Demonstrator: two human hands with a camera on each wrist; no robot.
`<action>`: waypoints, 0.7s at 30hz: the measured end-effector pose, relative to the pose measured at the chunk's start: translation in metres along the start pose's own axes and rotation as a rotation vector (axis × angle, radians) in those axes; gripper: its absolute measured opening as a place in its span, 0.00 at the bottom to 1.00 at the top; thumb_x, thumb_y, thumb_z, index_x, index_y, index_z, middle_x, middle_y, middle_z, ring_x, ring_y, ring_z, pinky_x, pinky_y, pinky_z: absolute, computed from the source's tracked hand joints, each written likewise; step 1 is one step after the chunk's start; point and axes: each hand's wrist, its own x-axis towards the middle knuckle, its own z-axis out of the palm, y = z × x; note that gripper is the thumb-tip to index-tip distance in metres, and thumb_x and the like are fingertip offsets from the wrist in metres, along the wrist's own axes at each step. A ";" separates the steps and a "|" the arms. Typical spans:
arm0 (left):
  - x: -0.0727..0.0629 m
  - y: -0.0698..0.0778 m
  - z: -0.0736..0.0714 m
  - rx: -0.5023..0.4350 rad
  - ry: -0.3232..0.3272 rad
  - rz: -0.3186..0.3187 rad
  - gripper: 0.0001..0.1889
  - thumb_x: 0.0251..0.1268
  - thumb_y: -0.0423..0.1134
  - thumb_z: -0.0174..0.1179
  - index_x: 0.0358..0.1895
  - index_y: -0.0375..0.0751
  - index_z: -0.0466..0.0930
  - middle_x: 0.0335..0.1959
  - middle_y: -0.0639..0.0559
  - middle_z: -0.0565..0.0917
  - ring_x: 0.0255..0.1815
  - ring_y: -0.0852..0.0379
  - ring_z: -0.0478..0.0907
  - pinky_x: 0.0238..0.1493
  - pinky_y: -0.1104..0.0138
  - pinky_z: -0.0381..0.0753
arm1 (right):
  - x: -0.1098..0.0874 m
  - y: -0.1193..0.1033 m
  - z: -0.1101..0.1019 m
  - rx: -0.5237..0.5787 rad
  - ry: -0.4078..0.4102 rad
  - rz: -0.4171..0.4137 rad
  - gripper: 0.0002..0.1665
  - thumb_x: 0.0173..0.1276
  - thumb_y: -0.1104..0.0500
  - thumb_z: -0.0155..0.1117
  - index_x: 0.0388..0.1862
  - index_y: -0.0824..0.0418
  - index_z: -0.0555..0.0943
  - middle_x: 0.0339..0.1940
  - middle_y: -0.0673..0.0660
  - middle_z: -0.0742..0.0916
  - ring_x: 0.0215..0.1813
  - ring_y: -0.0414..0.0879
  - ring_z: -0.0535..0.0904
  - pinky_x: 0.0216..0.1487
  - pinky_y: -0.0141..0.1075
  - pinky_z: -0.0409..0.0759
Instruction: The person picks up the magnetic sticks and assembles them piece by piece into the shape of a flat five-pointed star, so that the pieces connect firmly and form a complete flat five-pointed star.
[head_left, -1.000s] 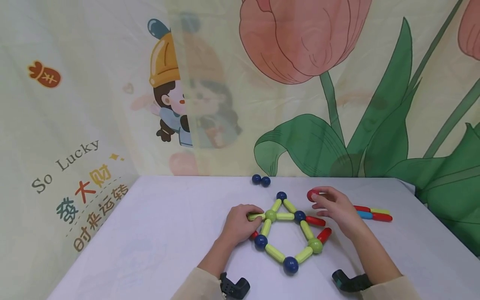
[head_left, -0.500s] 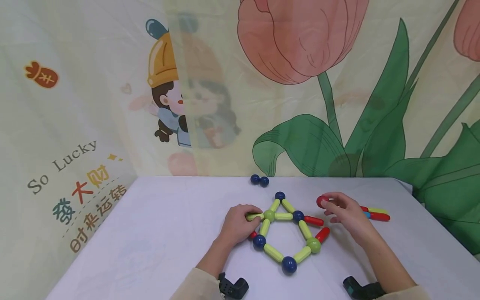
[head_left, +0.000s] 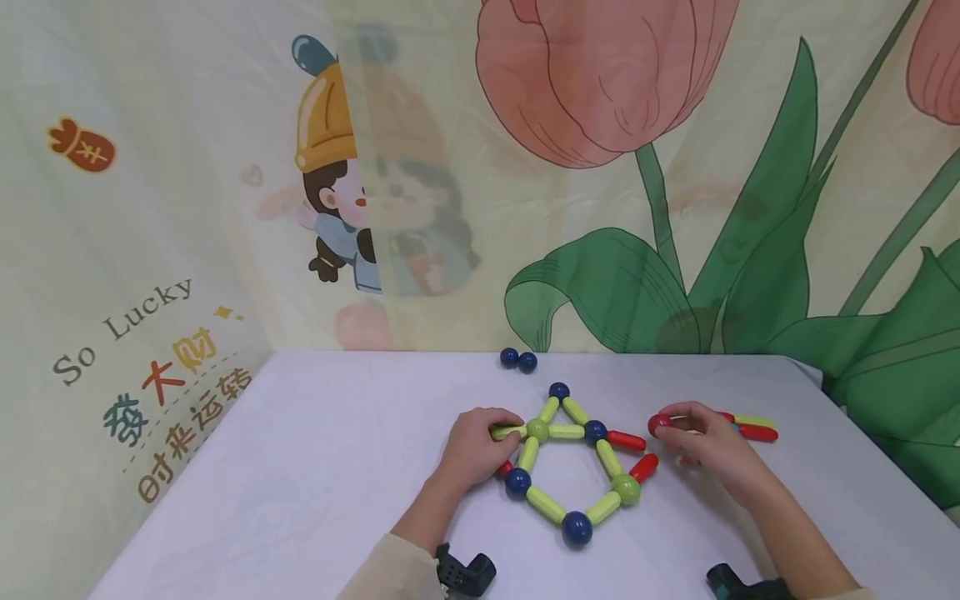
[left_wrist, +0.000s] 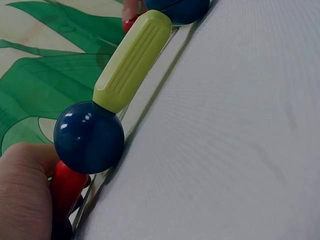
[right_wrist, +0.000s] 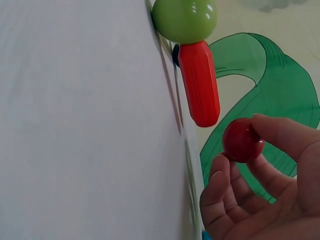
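Observation:
A flat frame of yellow-green rods (head_left: 545, 501) and blue balls (head_left: 577, 529), with green balls (head_left: 626, 489) at some corners, lies on the table. My left hand (head_left: 472, 450) grips the yellow-green rod (head_left: 500, 433) that sticks out at its left. In the left wrist view, its thumb is beside a red rod (left_wrist: 68, 187) under a blue ball (left_wrist: 89, 137). To the right of the frame, my right hand (head_left: 708, 442) pinches a red ball (head_left: 659, 425) between thumb and fingers. Two red rods (head_left: 626, 441) (head_left: 644, 468) point outward from the frame near that ball, apart from it.
Two blue balls (head_left: 518, 360) sit at the table's back edge. Loose rods (head_left: 757, 432) in red, blue and yellow-green lie behind my right hand, partly hidden. A printed cloth (head_left: 420, 167) hangs behind the white table (head_left: 300, 467).
My right hand has moved right and a little nearer to me, carrying the red ball. My left hand keeps its grip at the same place, and the frame stays put.

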 end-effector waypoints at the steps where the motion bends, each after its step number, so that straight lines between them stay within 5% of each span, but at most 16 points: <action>1: 0.000 0.000 0.000 0.001 0.000 0.000 0.10 0.64 0.38 0.65 0.45 0.48 0.91 0.42 0.56 0.91 0.49 0.56 0.84 0.56 0.58 0.82 | -0.001 0.002 -0.001 -0.006 -0.005 -0.001 0.41 0.69 0.44 0.70 0.71 0.65 0.68 0.64 0.68 0.78 0.56 0.53 0.78 0.44 0.35 0.85; 11: 0.000 0.001 -0.002 -0.001 -0.010 -0.013 0.10 0.64 0.38 0.65 0.46 0.48 0.91 0.43 0.56 0.91 0.49 0.55 0.84 0.56 0.58 0.82 | -0.001 0.011 -0.006 -0.014 -0.080 -0.006 0.37 0.66 0.50 0.74 0.67 0.66 0.72 0.59 0.65 0.81 0.47 0.49 0.79 0.39 0.37 0.85; 21: -0.001 0.001 -0.002 0.003 -0.017 -0.018 0.10 0.65 0.39 0.65 0.47 0.49 0.91 0.44 0.56 0.91 0.50 0.55 0.84 0.57 0.56 0.82 | 0.001 0.020 -0.008 -0.039 -0.129 -0.031 0.36 0.64 0.52 0.76 0.65 0.65 0.75 0.56 0.61 0.83 0.49 0.50 0.78 0.40 0.37 0.85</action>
